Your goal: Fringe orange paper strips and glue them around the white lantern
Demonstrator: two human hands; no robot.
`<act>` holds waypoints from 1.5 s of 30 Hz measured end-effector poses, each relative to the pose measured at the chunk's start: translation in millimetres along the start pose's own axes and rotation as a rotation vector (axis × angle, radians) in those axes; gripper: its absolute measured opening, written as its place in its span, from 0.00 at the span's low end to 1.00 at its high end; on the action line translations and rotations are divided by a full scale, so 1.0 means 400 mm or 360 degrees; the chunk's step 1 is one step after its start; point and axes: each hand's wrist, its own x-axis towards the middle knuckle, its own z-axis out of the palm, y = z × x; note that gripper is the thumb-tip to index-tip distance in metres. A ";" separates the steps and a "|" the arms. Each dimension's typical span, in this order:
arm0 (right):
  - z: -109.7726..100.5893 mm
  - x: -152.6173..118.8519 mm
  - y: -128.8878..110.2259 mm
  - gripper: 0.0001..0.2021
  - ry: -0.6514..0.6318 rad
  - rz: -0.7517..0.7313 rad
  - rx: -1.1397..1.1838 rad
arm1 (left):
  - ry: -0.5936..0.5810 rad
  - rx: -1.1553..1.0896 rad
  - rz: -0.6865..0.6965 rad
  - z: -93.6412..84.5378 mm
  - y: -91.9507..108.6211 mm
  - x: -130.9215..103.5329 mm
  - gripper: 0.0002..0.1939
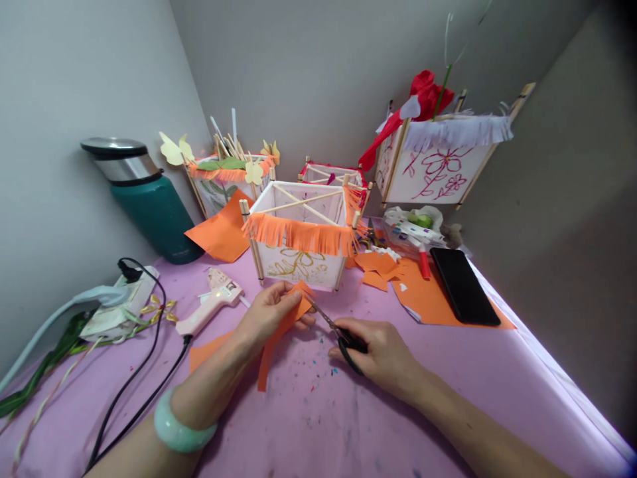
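Between the thumb and fingers of my left hand (273,309) is an orange paper strip (267,362), its long end hanging down toward the table. My right hand (381,348) grips black-handled scissors (354,340), whose blades reach the paper near my left fingertips. How far apart the blades are is hard to make out. Just behind my hands stands a white box lantern (298,262) with wooden stick corners, drawn flowers and an orange paper fringe (303,232) along its top. Part of another orange paper piece (212,350) shows beside my left forearm.
A pink glue gun (212,309), a power strip (119,305) with cords and a teal bottle (154,206) are at left. Orange scraps (377,267), a black phone (464,285) and a red marker (424,263) lie at right. More lanterns (442,162) stand or hang behind.
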 end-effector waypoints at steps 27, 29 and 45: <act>0.000 0.002 -0.001 0.09 0.0008 0.0002 -0.0010 | -0.0101 0.0013 0.0007 -0.006 -0.021 0.015 0.16; 0.001 0.001 0.001 0.10 0.0012 -0.0003 -0.0010 | -0.0103 0.0010 0.0011 -0.006 -0.020 0.014 0.17; -0.005 0.002 -0.013 0.10 -0.0010 0.0042 -0.0009 | -0.0152 0.0023 -0.0015 0.000 -0.017 0.010 0.15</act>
